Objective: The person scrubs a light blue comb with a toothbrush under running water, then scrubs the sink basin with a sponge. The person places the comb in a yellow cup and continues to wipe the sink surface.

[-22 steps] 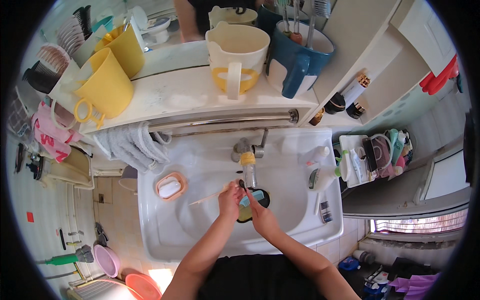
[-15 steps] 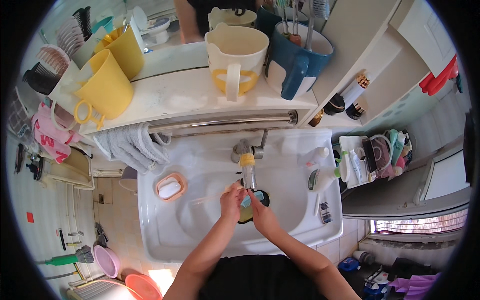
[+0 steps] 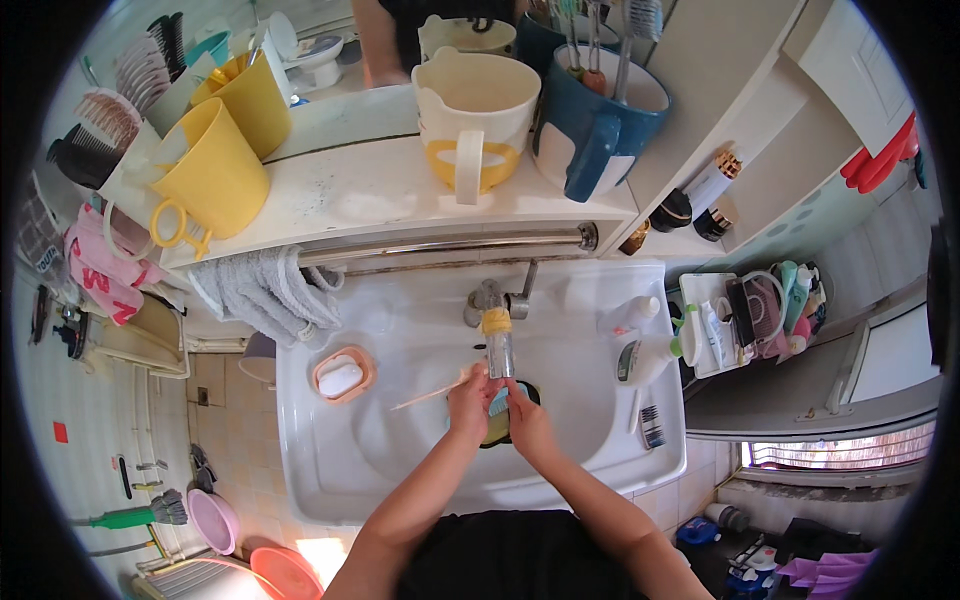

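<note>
My left hand (image 3: 468, 402) holds a pale toothbrush (image 3: 428, 394) whose handle points left over the white sink (image 3: 400, 470). The brush's blue head sits at my fingertips, under the tap's spout (image 3: 497, 345). My right hand (image 3: 526, 413) is pressed against the left one, fingers curled around the brush head. Both hands hover above the dark drain. Whether water runs from the spout I cannot tell.
A pink soap dish with a white bar (image 3: 341, 377) rests on the sink's left rim. Bottles (image 3: 640, 355) and a comb stand on the right rim. Grey towels (image 3: 268, 290) hang from a rail. The shelf above carries yellow cups (image 3: 215, 170), a cream cup (image 3: 470, 120) and a blue cup (image 3: 598, 125).
My hands have stayed together at the drain, shifting slightly up toward the spout. The toothbrush handle still points left.
</note>
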Demonstrator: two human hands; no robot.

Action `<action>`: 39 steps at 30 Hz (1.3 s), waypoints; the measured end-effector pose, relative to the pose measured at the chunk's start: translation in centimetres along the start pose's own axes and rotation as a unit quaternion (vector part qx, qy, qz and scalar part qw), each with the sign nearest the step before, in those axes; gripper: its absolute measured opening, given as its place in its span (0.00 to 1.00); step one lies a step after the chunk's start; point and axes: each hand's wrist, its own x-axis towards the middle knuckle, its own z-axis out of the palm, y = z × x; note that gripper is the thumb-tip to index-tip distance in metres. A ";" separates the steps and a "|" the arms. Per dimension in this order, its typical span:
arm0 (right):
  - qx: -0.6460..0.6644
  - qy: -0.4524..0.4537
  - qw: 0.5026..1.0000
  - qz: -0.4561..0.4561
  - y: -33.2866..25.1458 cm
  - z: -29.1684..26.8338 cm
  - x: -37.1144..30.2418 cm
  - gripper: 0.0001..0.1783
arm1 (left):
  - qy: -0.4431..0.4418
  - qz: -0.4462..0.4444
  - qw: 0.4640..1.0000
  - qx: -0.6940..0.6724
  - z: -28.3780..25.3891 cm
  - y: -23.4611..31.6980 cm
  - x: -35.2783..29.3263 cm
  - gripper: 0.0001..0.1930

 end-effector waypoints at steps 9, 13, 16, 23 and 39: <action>-0.002 -0.009 0.999 -0.044 0.8 0.7 -1.1 0.23 | 0.006 0.014 1.000 -0.014 -0.6 0.1 1.0 0.14; -0.032 -0.021 0.999 -0.008 0.2 -0.1 0.1 0.25 | 0.033 0.007 0.999 -0.016 0.6 0.1 -0.3 0.11; -0.057 -0.057 0.997 -0.005 -1.4 -0.8 -1.7 0.23 | 0.013 0.012 1.000 0.009 -2.0 0.1 1.6 0.14; -0.016 -0.022 1.000 -0.002 0.5 -0.1 -0.1 0.25 | 0.003 0.007 1.000 0.003 -0.1 -0.1 -0.3 0.14; -0.031 -0.065 0.997 -0.001 0.2 0.0 -2.2 0.24 | 0.028 0.016 0.999 -0.002 -1.1 -0.4 0.5 0.13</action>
